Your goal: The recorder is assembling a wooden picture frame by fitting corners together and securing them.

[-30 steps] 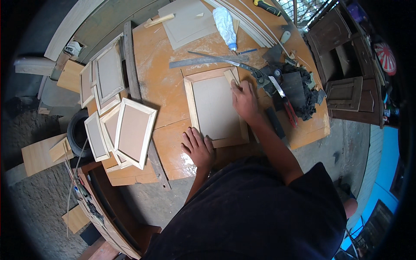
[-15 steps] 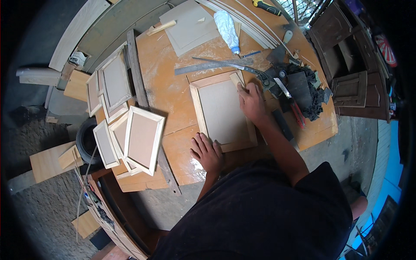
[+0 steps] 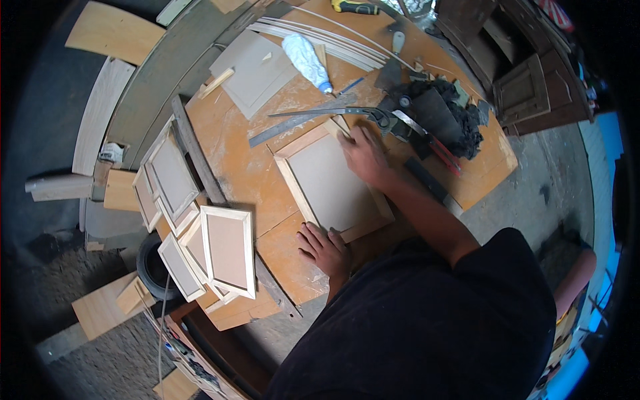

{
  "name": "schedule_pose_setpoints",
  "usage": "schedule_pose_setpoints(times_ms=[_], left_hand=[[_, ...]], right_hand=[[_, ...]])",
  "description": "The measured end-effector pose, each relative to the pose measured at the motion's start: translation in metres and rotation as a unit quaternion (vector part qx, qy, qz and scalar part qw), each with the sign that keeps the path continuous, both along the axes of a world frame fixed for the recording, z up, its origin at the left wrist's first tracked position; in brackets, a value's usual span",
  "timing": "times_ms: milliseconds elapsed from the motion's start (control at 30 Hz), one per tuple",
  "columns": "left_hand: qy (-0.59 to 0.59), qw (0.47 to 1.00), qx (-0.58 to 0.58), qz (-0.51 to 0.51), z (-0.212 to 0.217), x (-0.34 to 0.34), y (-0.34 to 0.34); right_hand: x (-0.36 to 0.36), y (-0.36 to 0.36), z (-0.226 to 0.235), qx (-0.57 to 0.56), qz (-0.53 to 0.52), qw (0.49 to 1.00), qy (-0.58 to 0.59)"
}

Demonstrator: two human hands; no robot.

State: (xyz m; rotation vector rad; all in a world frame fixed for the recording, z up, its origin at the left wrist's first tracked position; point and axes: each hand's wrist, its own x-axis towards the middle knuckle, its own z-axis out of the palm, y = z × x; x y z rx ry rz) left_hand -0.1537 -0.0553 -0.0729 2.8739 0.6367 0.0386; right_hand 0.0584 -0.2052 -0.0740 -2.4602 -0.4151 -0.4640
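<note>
A wooden picture frame [image 3: 288, 175] with a grey backing panel [image 3: 327, 180] lies flat on the orange worktable in front of me. My left hand [image 3: 323, 248] rests at the frame's near left corner, fingers spread and nothing gripped. At the far right corner, my right hand [image 3: 363, 157] is closed on a small pale wooden block [image 3: 339, 128], held against the frame's inner edge. The fingers partly hide the block.
Several finished-looking frames [image 3: 229, 250] are stacked at the table's left. Beyond my frame lie a hand saw [image 3: 313, 113], a metal ruler [image 3: 267, 135] and a glue bottle [image 3: 307, 61]. Dark rags [image 3: 460, 127] and a red-handled tool [image 3: 445, 157] sit to the right.
The whole view has turned and shifted with my head. My right hand stays at the frame's far right corner with the block; my left hand keeps its place.
</note>
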Motion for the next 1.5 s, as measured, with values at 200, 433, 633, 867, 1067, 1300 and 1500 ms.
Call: schedule_pose_setpoints(times_ms=[200, 433, 633, 867, 1067, 1300, 1500], left_hand=[[-0.013, 1.0, 0.005, -0.018, 0.0, 0.002, -0.002], [0.006, 1.0, -0.003, -0.008, -0.001, 0.001, 0.002], [-0.021, 0.999, 0.006, -0.029, 0.0, 0.001, 0.002], [-0.012, 1.0, 0.015, -0.023, -0.002, 0.0, 0.001], [-0.005, 1.0, 0.012, -0.02, -0.003, 0.0, 0.003], [-0.013, 0.999, 0.021, -0.026, -0.003, 0.0, 0.002], [-0.016, 0.999, 0.025, -0.024, -0.004, 0.003, 0.0]], right_hand=[[0.037, 0.008, -0.004, -0.033, -0.046, 0.998, 0.017], [0.001, -0.005, 0.001, 0.004, 0.007, 1.0, -0.013], [0.045, 0.008, -0.004, -0.031, -0.042, 0.998, -0.027], [0.002, -0.007, 0.002, 0.024, 0.007, 1.0, -0.002], [0.048, 0.004, -0.005, -0.026, -0.032, 0.999, -0.024], [-0.007, -0.013, 0.003, 0.022, 0.014, 1.0, -0.002], [0.058, 0.003, -0.005, -0.022, -0.044, 0.998, -0.032]])
